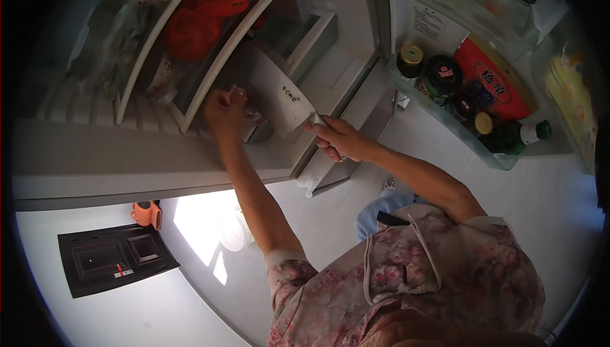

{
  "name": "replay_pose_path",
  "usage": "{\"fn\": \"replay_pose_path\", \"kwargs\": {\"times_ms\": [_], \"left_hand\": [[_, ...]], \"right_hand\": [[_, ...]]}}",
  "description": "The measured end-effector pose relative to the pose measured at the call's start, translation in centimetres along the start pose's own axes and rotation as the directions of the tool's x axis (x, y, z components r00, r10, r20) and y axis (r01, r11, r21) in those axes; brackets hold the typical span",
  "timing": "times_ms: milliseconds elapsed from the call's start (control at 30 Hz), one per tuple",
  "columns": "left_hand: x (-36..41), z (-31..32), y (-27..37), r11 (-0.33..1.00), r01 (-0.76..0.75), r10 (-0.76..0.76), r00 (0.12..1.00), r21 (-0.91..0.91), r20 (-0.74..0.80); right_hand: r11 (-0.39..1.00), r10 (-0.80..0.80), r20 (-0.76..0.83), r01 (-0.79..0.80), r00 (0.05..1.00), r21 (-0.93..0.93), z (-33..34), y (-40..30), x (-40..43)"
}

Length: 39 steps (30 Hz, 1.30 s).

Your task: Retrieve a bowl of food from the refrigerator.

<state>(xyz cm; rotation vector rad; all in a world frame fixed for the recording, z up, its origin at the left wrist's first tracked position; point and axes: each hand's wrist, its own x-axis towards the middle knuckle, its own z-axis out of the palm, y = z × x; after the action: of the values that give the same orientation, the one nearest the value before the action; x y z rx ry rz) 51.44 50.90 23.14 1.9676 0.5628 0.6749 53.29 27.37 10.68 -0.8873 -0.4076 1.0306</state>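
My right hand (339,138) grips the handle of a broad-bladed cleaver (279,92). Its wide steel blade, marked with dark writing, points into the open refrigerator. Over at the lower shelf front, my left hand (225,112) pinches a small pinkish-white piece (237,93), which may be meat or wrapped food; its kind is unclear. Just below those fingers, another pinkish piece (254,118) shows beside the blade, partly hidden. The far end of the blade disappears into shadow under the shelf edge (228,56).
Red plastic bags (195,32) sit on the shelf above. The open door's rack (452,118) holds several jars, a red packet (495,80) and a green bottle (514,136). A pulled-out lower drawer (352,149) stands near my right hand. A white bucket (236,230) is on the floor.
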Motion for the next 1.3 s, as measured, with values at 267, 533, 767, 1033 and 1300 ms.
{"fn": "replay_pose_path", "kwargs": {"times_ms": [267, 533, 767, 1033, 1300], "left_hand": [[-0.9, 0.9, 0.2, 0.985, -0.007, -0.007, 0.997, -0.171, -0.082], [-0.1, 0.3, -1.1, 0.962, -0.02, 0.0, 0.997, -0.271, -0.075], [-2.2, 1.4, -2.5, 0.817, -0.503, 0.503, 0.861, 0.282, 0.078], [-5.2, 1.1, 0.2, 0.862, -0.45, 0.479, 0.873, 0.233, -0.088], [-7.9, 1.7, -1.5, 0.641, -0.38, 0.554, 0.831, 0.667, -0.058]], "right_hand": [[0.998, -0.053, -0.029, 0.054, 0.998, 0.034, 2.1, -1.0, 3.1], [0.999, 0.046, 0.038, -0.047, 0.998, 0.02, 0.9, 2.2, -1.1], [0.995, -0.073, -0.001, 0.073, 0.997, 0.069, 3.5, -0.3, 3.9], [0.99, -0.045, -0.07, 0.054, 0.997, 0.133, 2.0, 0.1, 3.5], [0.993, -0.07, -0.086, 0.062, 0.994, -0.097, -0.5, 1.5, 0.4]]}}
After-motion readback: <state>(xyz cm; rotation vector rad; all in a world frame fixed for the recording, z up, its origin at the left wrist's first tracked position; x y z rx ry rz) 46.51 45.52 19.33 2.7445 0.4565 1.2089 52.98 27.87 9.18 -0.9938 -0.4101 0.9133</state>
